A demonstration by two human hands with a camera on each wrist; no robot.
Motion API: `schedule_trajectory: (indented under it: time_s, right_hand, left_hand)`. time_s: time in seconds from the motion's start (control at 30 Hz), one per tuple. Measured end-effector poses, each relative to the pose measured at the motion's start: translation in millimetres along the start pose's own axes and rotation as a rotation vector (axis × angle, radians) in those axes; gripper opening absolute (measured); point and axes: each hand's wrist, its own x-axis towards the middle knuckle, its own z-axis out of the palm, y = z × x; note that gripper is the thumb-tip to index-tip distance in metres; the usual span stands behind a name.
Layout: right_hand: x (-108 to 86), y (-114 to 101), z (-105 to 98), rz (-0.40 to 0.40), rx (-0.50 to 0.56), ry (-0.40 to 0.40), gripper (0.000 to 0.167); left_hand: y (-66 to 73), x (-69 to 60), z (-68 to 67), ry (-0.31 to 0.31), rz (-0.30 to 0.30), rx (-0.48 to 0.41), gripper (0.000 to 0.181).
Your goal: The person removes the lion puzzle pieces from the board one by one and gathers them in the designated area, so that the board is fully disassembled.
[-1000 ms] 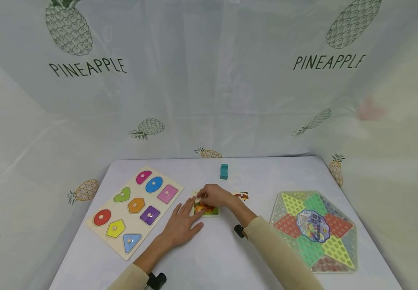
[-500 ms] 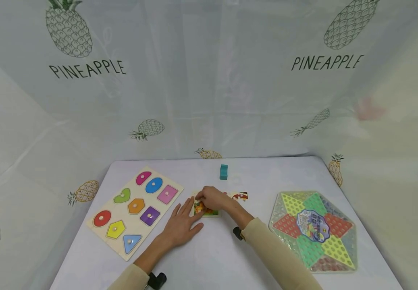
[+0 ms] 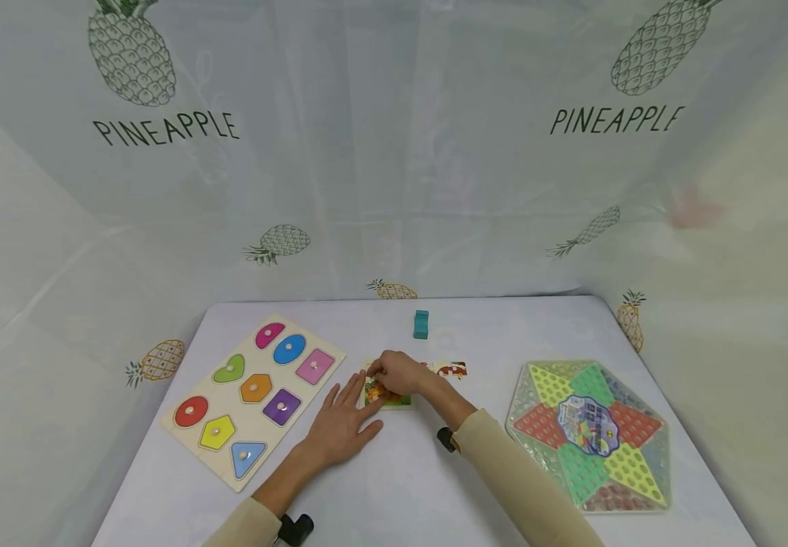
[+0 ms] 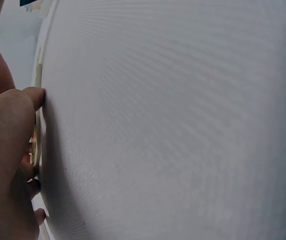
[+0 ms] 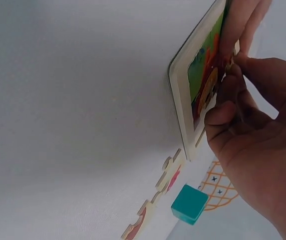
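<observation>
A small jigsaw board (image 3: 397, 404) with a pale frame and a colourful picture lies flat mid-table, partly covered by both hands. My left hand (image 3: 340, 427) rests at its left side, fingers extended and fingertips on the frame. Over the board's upper left, my right hand (image 3: 402, 374) pinches a small jigsaw piece (image 5: 229, 63) between thumb and finger, seen in the right wrist view. The picture on that piece is mostly hidden. Loose jigsaw pieces (image 3: 452, 369) lie on the table to the right of the board.
A pegged shape board (image 3: 239, 419) lies slanted on the left, with knobbed coloured shapes in it. On the right sits a hexagonal star-patterned game board (image 3: 588, 427). A teal block (image 3: 421, 324) stands near the table's back edge, before a pineapple-printed cloth.
My right hand has shifted very slightly over the board's upper left, uncovering a bit more of the loose pieces. My left hand keeps its place.
</observation>
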Motion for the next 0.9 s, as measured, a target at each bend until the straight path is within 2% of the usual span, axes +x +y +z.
schedule_trajectory:
  time_s: [0.17,0.6,0.9]
  right_hand:
    - [-0.6,4.3,1.0,0.003,0.013,0.014,0.023]
    - [-5.4,8.4,-0.4,0.039,0.081,-0.011,0.021]
    - [-6.5,10.3,4.8,0.011,0.111,0.042,0.019]
  left_hand:
    - [-0.1,0.3,0.7,-0.019,-0.007,0.009,0.052]
    - [-0.6,-0.8,1.1,-0.004,0.0,-0.004,0.054]
    - [-1.1,0.1,2.9,-0.02,-0.012,0.0,0.054]
